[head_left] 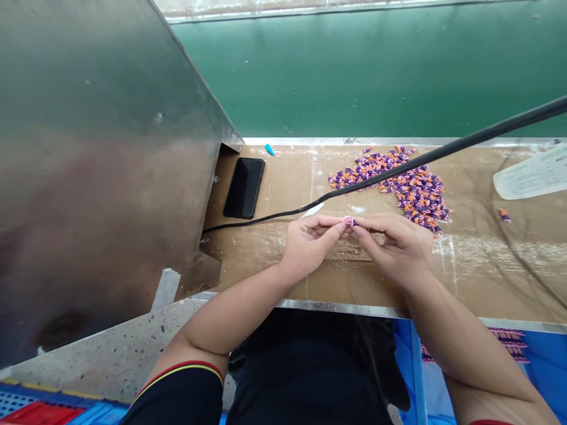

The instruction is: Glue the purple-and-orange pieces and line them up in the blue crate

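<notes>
Two bare hands meet just above the middle of a cardboard-covered table [478,260]. The left hand [308,242] and right hand [398,245] both pinch one small pink and purple piece [348,221] between their fingertips, the other fingers curled in. At one o'clock from the hands lies a pile of small purple and orange pieces [398,180]. A black cable [443,152] runs across it from three o'clock. At ten o'clock a black phone [244,187] lies flat beside a large metal panel [97,165]. A white paper sheet [531,174] sits at two o'clock.
</notes>
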The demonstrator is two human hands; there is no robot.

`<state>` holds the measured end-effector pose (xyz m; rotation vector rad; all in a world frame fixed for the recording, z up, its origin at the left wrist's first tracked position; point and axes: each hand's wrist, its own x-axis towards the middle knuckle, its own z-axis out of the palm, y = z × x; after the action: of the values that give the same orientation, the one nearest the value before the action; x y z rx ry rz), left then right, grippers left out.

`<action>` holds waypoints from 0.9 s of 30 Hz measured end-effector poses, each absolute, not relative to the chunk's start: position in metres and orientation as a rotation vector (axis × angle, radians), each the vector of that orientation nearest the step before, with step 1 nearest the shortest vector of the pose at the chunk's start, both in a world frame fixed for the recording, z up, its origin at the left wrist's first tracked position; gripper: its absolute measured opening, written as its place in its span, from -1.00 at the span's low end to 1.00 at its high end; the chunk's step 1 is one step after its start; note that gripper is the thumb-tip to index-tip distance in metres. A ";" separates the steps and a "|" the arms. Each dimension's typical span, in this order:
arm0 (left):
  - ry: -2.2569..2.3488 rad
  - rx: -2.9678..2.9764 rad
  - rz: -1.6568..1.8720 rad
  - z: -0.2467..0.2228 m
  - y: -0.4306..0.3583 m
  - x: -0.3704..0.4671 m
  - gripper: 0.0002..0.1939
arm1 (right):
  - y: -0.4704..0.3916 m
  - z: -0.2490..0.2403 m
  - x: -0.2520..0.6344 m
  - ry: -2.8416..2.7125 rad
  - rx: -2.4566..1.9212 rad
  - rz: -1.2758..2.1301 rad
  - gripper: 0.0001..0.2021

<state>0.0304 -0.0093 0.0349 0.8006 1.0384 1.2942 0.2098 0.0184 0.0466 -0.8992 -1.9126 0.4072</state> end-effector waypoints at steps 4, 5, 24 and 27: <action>0.990 0.912 1.355 0.029 -0.010 0.031 -0.64 | 0.019 0.047 0.210 -1.925 -0.869 0.389 -0.88; 0.978 0.955 1.376 0.027 -0.010 0.031 -0.67 | 0.018 0.046 0.210 -1.922 -0.864 0.386 -0.88; 0.990 1.610 1.678 0.017 -0.012 0.028 -0.70 | 0.015 0.042 0.203 -1.885 -0.806 0.195 -0.79; 0.960 1.599 1.673 0.017 -0.015 0.030 -0.66 | 0.014 0.041 0.202 -1.823 -0.830 0.214 -0.83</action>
<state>0.0296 -0.0145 0.0166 1.5987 0.9596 1.6729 0.2017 0.0139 0.0415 -0.8296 -1.8230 0.2140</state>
